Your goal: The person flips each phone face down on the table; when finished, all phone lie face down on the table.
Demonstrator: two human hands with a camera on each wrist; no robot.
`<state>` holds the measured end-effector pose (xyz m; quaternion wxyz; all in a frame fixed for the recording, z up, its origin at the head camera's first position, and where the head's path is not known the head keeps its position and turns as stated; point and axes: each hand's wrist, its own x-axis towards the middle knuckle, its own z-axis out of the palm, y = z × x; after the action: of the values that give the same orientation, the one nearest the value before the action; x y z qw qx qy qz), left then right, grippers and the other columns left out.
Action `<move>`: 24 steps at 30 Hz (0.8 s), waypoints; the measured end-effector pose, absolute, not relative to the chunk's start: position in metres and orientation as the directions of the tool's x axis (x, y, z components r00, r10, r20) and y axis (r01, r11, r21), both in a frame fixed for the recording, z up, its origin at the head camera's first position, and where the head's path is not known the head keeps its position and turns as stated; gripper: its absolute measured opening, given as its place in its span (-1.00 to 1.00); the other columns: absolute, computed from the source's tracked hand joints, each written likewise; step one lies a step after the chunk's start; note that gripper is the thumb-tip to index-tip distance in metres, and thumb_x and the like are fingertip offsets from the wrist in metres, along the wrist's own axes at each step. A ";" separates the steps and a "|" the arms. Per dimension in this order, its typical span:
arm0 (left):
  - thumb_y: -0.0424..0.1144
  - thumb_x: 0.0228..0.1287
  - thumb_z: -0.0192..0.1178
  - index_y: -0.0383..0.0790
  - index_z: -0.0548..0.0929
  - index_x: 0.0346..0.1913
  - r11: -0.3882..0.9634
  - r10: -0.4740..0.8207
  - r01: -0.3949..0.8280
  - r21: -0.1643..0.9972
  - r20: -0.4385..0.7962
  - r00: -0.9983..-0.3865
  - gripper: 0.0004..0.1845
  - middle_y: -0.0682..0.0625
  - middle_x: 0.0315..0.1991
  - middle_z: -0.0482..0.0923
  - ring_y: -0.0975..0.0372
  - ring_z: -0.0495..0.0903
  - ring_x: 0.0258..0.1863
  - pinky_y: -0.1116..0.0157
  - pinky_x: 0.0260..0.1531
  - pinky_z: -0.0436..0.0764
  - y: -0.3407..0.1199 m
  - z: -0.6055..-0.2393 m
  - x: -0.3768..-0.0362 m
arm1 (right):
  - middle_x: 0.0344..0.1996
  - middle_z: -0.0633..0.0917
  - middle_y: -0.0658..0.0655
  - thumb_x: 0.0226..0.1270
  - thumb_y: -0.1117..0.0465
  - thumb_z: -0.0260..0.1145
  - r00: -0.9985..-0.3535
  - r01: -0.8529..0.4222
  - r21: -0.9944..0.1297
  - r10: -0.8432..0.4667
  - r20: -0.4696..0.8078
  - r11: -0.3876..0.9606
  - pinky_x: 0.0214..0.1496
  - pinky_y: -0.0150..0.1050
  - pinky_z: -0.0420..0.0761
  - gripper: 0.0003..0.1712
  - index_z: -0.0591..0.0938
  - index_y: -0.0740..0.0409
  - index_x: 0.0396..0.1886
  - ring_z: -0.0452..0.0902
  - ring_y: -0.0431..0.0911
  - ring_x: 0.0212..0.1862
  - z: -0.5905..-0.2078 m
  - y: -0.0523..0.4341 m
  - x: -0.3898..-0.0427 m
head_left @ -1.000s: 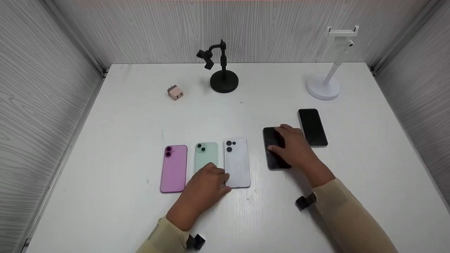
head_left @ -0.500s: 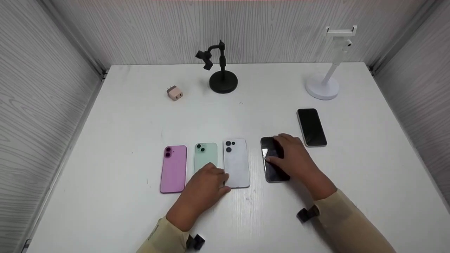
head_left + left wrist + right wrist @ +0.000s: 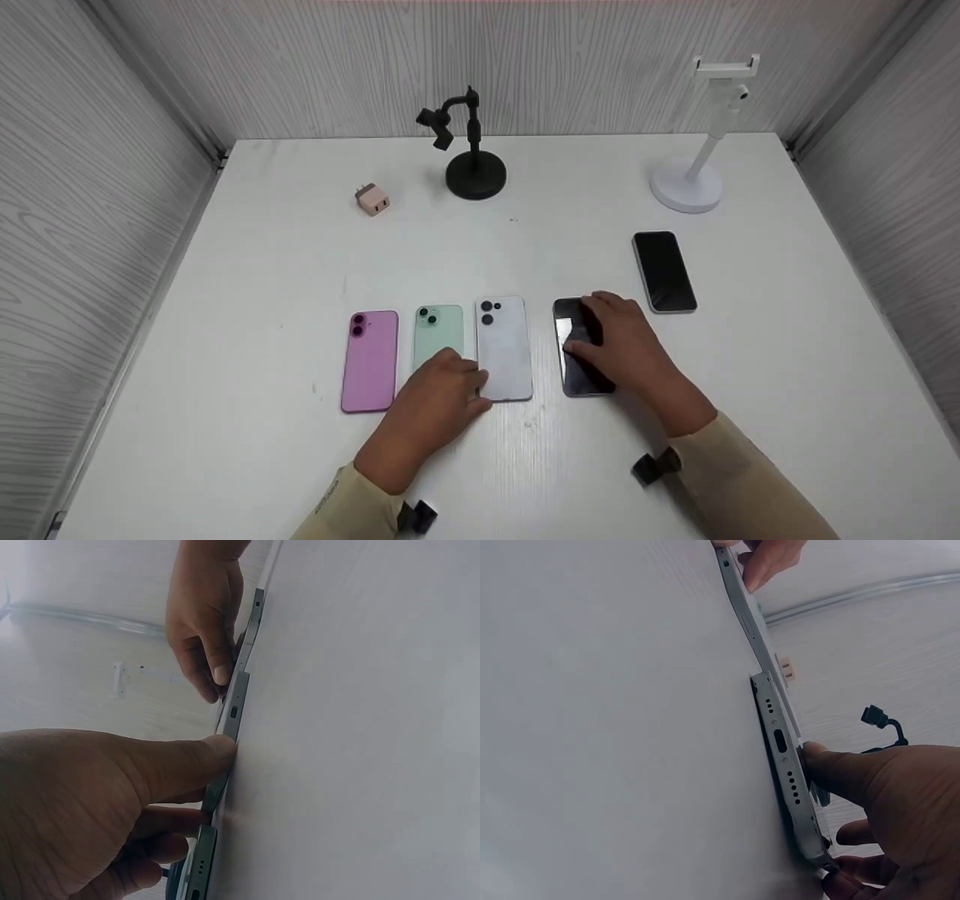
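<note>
My left hand [image 3: 435, 405] holds the lower left corner of a white phone [image 3: 506, 352] lying back up, its thumb at the bottom edge. That hand partly covers a mint green phone [image 3: 442, 330]; left of it lies a pink phone [image 3: 371, 367]. To the right, my right hand [image 3: 630, 341] grips a black-screened phone [image 3: 581, 380] that lies face up, the thumb over the screen and the fingers along the far right side. In the right wrist view this phone's bottom edge [image 3: 780, 741] shows a port and speaker holes.
Another black-screened phone [image 3: 665, 271] lies further right. Behind stand a black phone stand [image 3: 476, 176] and a white phone stand [image 3: 686, 187]. A pink charger plug [image 3: 373, 199] sits at the back left. Grey wood-grain panels [image 3: 337, 67] border the white table [image 3: 247, 300].
My right hand has slid its phone toward me and slightly left, roughly level with the row of phones, away from the other black-screened phone. My left hand has stayed in place.
</note>
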<state>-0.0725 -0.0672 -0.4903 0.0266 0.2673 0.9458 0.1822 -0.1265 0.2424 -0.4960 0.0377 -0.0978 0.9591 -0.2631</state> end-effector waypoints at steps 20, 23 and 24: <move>0.06 0.53 0.38 -0.24 0.77 0.24 0.726 0.639 0.636 0.262 0.083 -0.764 -0.52 -0.01 0.13 0.80 0.14 0.59 0.05 0.24 0.25 0.59 -0.007 -0.480 -0.077 | 0.53 0.49 0.39 0.38 -0.08 0.60 -0.983 -0.152 -0.525 -0.184 -0.009 0.837 0.54 0.22 0.47 -0.05 0.48 0.33 0.57 0.39 0.33 0.53 -0.499 0.242 -0.126; 0.07 0.51 0.39 -0.23 0.76 0.24 0.713 0.657 0.649 0.266 0.070 -0.750 -0.52 0.00 0.12 0.80 0.15 0.58 0.05 0.25 0.25 0.58 0.008 -0.483 -0.080 | 0.52 0.50 0.38 0.37 -0.09 0.61 -0.985 -0.145 -0.534 -0.175 -0.007 0.833 0.56 0.22 0.45 -0.04 0.48 0.34 0.57 0.39 0.32 0.53 -0.499 0.242 -0.126; 0.07 0.50 0.40 -0.23 0.76 0.22 0.711 0.660 0.650 0.268 0.062 -0.748 -0.52 0.00 0.11 0.80 0.15 0.58 0.04 0.26 0.24 0.58 0.012 -0.484 -0.080 | 0.52 0.51 0.39 0.37 -0.09 0.60 -0.984 -0.146 -0.538 -0.176 -0.005 0.830 0.56 0.23 0.45 -0.03 0.48 0.35 0.57 0.39 0.33 0.53 -0.499 0.242 -0.126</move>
<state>-0.0805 0.0123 -0.4843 0.0190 0.3543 0.9247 0.1378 -0.1260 0.2420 -0.4990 0.0270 -0.0842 0.9563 -0.2788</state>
